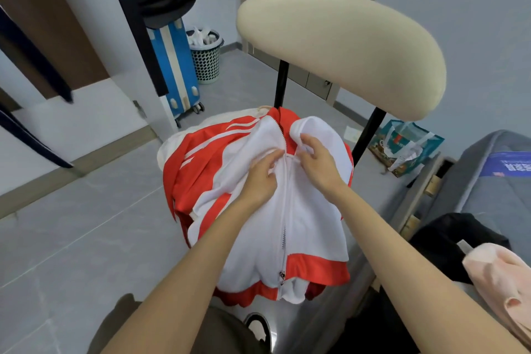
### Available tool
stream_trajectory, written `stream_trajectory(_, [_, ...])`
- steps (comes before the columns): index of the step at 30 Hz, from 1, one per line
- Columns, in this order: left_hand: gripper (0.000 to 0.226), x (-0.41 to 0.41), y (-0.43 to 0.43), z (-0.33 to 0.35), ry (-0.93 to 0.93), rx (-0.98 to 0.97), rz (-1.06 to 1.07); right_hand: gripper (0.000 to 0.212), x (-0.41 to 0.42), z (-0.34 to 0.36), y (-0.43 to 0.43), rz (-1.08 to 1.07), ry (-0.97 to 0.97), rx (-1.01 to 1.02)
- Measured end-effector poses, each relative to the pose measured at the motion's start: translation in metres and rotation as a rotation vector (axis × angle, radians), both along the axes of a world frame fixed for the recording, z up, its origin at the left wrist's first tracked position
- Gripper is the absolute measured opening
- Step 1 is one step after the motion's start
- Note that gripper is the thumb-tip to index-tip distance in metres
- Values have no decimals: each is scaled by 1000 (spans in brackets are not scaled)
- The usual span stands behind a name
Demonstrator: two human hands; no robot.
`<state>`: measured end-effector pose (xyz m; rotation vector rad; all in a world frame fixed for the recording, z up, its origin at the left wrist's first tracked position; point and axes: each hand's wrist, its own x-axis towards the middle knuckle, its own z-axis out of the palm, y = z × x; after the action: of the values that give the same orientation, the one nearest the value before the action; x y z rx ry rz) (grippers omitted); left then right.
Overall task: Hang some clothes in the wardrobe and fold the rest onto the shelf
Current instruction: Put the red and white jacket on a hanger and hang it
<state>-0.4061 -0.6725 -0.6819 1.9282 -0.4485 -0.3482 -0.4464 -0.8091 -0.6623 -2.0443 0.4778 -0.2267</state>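
Hands [260, 175] [317, 162] gripping jacket [310, 224] zipper

Chair backrest [342, 49] looming beyond the jacket [310, 210], bed [488, 181] close right, open floor [71, 238] left

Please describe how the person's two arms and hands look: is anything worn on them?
Both forearms are bare to the frame edge; no sleeve shows. The left hand and right hand wear no glove, and no ring, watch or bracelet is visible. Fingernails look short and unpainted.
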Motion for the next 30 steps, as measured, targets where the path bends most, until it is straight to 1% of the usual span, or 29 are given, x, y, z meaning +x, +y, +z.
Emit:
stream_trajectory(4, [64,-24,15,-4,-34,-11,-18,46,-37,4,11,47,-4,-117])
stream_trajectory(6, [61,-38,27,-6,-53,-18,9,47,-62,1,20,56,26,-146])
stream_trajectory(8, [53,-56,39,-9,-82,-26,41,45,-89,-4,33,38,32,-158])
stream_trajectory(10, [45,-79,50,-15,-87,-37,90,38,-115,-10,48,-10,-1,-123])
stream_trajectory(12, [38,-104,60,-22,-54,-39,151,28,-139,-20,61,-71,-7,-37])
stream_trajectory(15, [26,-142,76,-41,25,22,190,15,-170,-38,77,-146,74,51])
stream_trajectory(17, [13,-168,84,-58,110,86,246,9,-185,-55,85,-246,153,185])
stream_trajectory(18, [10,-178,86,-65,194,109,267,7,-191,-62,89,-311,199,312])
stream_trajectory(19, [18,-185,86,-71,280,129,265,6,-193,-70,93,-362,232,471])
stream_trajectory(20, [33,-187,85,-73,328,133,234,4,-193,-75,96,-387,245,642])
stream_trajectory(21, [45,-185,82,-72,338,113,183,2,-191,-81,97,-389,240,806])
stream_trajectory(22, [51,-180,79,-70,323,70,128,2,-187,-85,96,-386,217,947])
stream_trajectory(23, [54,-174,76,-69,305,20,93,8,-184,-91,95,-392,192,1041])
stream_trajectory(24, [56,-167,73,-69,304,-7,85,15,-181,-96,92,-402,167,1087])
stream_trajectory(25, [57,-162,72,-71,304,-7,97,20,-179,-103,90,-403,152,1070])
stream_trajectory(28, [59,-157,71,-79,190,47,119,34,-177,-117,86,-375,157,822])
stream_trajectory(29, [59,-157,71,-82,135,69,114,32,-176,-120,85,-404,154,751])
stream_trajectory(30, [59,-158,71,-84,81,87,116,25,-176,-121,83,-447,146,692])
